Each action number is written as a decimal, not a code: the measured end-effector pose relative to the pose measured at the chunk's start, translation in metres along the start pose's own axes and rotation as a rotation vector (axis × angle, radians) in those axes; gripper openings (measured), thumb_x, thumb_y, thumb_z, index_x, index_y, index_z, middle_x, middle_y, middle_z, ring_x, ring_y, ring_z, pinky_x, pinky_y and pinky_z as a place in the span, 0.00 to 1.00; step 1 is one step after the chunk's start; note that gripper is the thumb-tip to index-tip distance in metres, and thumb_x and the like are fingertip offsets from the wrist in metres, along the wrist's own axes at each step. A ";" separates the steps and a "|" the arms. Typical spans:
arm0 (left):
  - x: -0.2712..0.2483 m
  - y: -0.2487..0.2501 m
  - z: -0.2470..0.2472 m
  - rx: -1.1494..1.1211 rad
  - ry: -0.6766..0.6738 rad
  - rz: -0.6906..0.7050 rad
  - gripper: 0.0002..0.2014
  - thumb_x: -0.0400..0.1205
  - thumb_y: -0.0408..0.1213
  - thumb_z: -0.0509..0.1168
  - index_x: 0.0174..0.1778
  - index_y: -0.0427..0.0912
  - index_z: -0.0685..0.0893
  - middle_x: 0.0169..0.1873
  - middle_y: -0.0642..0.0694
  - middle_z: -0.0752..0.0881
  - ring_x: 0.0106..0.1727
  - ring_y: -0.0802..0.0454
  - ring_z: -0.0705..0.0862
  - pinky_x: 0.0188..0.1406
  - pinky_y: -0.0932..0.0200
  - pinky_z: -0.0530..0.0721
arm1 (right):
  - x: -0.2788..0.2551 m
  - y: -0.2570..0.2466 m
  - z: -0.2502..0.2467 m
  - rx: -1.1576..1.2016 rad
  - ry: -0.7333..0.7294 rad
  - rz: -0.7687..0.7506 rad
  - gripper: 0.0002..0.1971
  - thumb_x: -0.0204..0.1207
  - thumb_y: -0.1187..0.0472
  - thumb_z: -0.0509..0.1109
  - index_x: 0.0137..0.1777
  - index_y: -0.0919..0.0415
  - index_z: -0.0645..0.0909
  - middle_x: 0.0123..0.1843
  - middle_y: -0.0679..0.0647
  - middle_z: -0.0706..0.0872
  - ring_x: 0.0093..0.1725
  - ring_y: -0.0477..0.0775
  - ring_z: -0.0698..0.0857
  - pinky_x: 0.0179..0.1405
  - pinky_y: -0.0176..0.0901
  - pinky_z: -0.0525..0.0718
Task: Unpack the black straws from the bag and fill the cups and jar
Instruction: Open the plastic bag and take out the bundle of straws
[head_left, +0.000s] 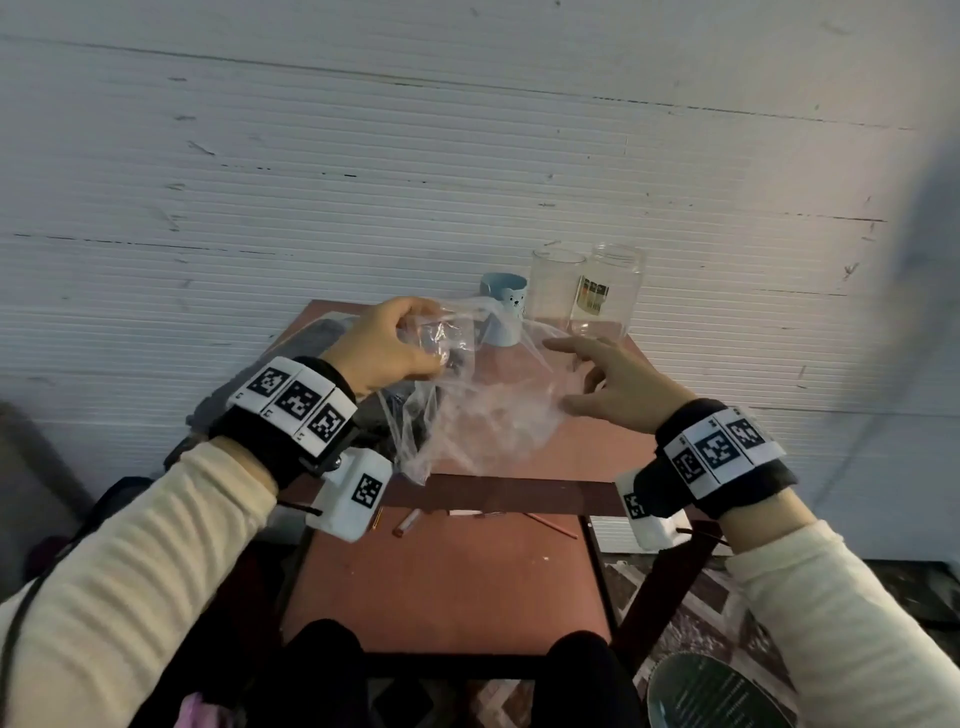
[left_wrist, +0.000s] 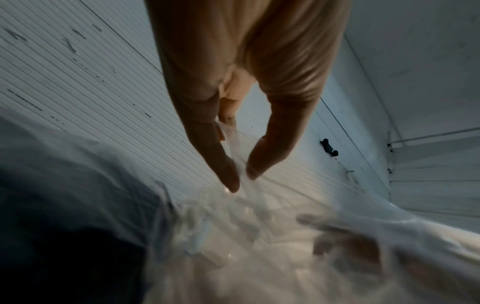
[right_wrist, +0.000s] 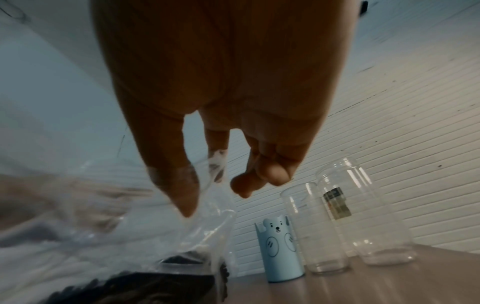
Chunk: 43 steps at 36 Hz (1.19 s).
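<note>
A clear plastic bag (head_left: 483, 415) hangs above the reddish table (head_left: 613, 447). My left hand (head_left: 410, 338) grips its upper edge; in the left wrist view thumb and forefinger pinch the film (left_wrist: 241, 181). My right hand (head_left: 571, 374) has its fingers spread at the bag's right side. Its thumb and forefinger lie apart against the film (right_wrist: 207, 195) without pinching it. A dark bundle of black straws (right_wrist: 155, 288) lies in the bag's bottom. A blue bear cup (head_left: 506, 312), a clear cup (head_left: 553, 286) and a labelled clear jar (head_left: 608, 291) stand at the table's back, all holding nothing.
A ribbed white wall rises right behind the cups. A lower shelf (head_left: 447, 587) under the tabletop holds pencils (head_left: 553, 526) and small bits. My knees sit below the table's front edge. A round dark object (head_left: 722, 696) lies on the floor at the right.
</note>
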<state>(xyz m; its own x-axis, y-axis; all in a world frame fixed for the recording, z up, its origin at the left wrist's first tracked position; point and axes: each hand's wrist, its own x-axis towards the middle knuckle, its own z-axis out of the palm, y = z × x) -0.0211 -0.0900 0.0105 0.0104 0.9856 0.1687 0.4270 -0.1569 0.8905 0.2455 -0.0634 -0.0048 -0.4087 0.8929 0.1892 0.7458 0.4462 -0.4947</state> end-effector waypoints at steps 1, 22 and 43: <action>-0.002 -0.001 -0.004 0.018 -0.013 -0.003 0.31 0.71 0.19 0.74 0.68 0.46 0.80 0.60 0.50 0.79 0.58 0.31 0.86 0.57 0.40 0.88 | -0.002 0.003 -0.002 -0.009 -0.021 -0.007 0.33 0.75 0.64 0.72 0.77 0.41 0.68 0.62 0.53 0.73 0.42 0.48 0.81 0.42 0.22 0.77; 0.003 -0.012 -0.025 0.014 -0.089 -0.105 0.22 0.79 0.18 0.57 0.52 0.53 0.82 0.41 0.42 0.76 0.36 0.51 0.75 0.40 0.53 0.79 | 0.005 -0.010 0.000 -0.002 -0.078 0.122 0.29 0.80 0.73 0.54 0.75 0.44 0.74 0.73 0.56 0.77 0.67 0.54 0.77 0.62 0.39 0.71; 0.021 -0.008 -0.018 0.493 -0.054 -0.093 0.39 0.72 0.50 0.78 0.79 0.53 0.70 0.78 0.46 0.71 0.76 0.46 0.73 0.70 0.55 0.72 | 0.041 -0.024 0.020 0.033 -0.225 0.238 0.31 0.80 0.62 0.67 0.78 0.49 0.57 0.53 0.62 0.85 0.48 0.59 0.87 0.50 0.50 0.88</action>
<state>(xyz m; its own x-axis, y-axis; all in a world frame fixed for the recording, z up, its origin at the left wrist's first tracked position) -0.0410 -0.0690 0.0144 -0.0068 0.9979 0.0648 0.8045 -0.0330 0.5931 0.2002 -0.0388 -0.0018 -0.3333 0.9345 -0.1251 0.8183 0.2208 -0.5307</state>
